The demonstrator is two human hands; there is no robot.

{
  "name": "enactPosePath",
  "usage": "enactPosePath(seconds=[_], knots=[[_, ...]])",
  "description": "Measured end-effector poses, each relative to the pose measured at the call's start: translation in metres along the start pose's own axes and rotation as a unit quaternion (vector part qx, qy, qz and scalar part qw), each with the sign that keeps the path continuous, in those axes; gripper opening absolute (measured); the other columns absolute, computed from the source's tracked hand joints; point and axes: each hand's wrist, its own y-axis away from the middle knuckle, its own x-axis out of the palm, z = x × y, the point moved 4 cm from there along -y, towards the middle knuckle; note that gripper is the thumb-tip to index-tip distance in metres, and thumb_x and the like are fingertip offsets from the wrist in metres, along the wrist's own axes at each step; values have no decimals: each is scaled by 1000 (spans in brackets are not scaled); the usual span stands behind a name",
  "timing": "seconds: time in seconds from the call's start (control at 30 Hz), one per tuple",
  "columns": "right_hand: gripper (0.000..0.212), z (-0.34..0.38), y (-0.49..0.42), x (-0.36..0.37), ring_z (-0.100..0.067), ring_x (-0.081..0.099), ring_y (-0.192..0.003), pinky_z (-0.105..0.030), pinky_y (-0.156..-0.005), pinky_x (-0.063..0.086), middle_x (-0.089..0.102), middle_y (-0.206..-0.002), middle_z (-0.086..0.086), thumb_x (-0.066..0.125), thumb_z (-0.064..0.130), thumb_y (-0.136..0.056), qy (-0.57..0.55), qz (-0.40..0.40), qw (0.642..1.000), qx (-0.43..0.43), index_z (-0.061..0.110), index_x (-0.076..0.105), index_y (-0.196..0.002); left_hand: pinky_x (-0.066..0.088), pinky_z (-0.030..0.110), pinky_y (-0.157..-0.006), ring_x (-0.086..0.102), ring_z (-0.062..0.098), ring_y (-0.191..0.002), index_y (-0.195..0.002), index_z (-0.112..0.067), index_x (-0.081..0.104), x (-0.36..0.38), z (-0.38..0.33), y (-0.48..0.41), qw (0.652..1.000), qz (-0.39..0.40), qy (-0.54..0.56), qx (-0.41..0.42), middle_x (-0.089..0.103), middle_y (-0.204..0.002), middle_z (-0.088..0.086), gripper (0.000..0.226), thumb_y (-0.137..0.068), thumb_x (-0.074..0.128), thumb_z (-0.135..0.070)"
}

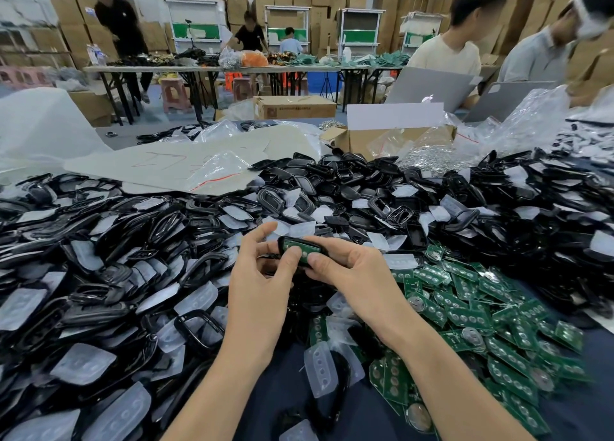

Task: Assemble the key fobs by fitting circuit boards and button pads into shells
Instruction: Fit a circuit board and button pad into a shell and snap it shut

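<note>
Seating a circuit board (303, 254) into a black shell (288, 243), centre of view, held just above the worktop (292, 371). Left hand (262, 274) and right hand (345, 274) both pinch the shell, thumbs down on the board; neither grip is spread. Can't tell if the board is fully clipped in. No button pad visible on this unit, so I'd call it roughly half done. Bulk of the job remains: heap of empty shells (349, 181) left and far, clear button pads (83, 367) mixed through, loose boards (481, 311) near right. Can't pick out any finished fobs.
</note>
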Motion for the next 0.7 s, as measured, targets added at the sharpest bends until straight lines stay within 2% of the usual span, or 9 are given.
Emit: enactPosePath(seconds=[0.07,0.13,0.2,0.43,0.5,0.6,0.67,0.7], knots=[[29,1,0,-1,-11,71,-108,-23,-91,56,77,-113,3,65,4,-97,-4,-1,1000,0,15,72,-123,55,28,-74,66,17,-85,-122,-32,63,0,1,-1,1000,7,-12,2,68,-98,-7,30,-94,69,-25],[28,1,-1,-2,-12,72,-108,-22,-90,56,77,-112,2,64,4,-97,-1,-3,1000,-3,14,72,-122,51,17,-66,64,12,-75,-107,-28,69,1,0,-2,1000,15,-17,15,70,-89,-4,13,-95,68,-24],[27,2,-1,-3,-12,72,-106,-21,-88,56,77,-111,1,64,4,-97,2,-5,1000,-9,15,72,-120,50,14,-61,63,8,-70,-97,-27,70,2,-2,-2,999,23,-16,25,71,-85,-4,7,-95,68,-21],[17,3,-1,-6,-12,75,-91,-20,-79,57,78,-102,3,72,13,-94,66,-14,997,-29,22,70,-108,57,40,-79,66,11,-78,-89,-32,68,-1,-4,-1,998,35,-45,39,70,-82,-12,14,-92,72,-18],[16,3,0,-5,-10,74,-92,-24,-81,58,78,-100,7,73,16,-93,98,-12,995,-33,27,69,-103,57,43,-82,65,13,-78,-91,-35,70,-3,-4,-1,997,31,-64,35,69,-80,-14,17,-91,73,-19],[15,3,0,-5,-5,71,-95,-37,-92,56,77,-98,14,77,27,-90,158,-19,986,-44,37,66,-96,56,42,-85,67,15,-84,-92,-36,73,-6,-8,-1,995,29,-87,39,71,-83,-10,17,-90,74,-19],[16,4,1,-5,-5,70,-99,-43,-96,55,76,-101,14,76,31,-90,177,-28,983,-50,39,65,-96,56,35,-85,68,12,-87,-95,-36,73,-5,-14,-1,994,37,-98,44,73,-86,-10,16,-90,74,-20],[15,5,2,-5,-6,70,-102,-45,-97,54,76,-103,13,76,31,-90,177,-34,982,-50,39,64,-96,55,27,-85,68,6,-87,-97,-38,73,-5,-17,0,993,42,-101,48,73,-87,-12,18,-90,74,-21]])
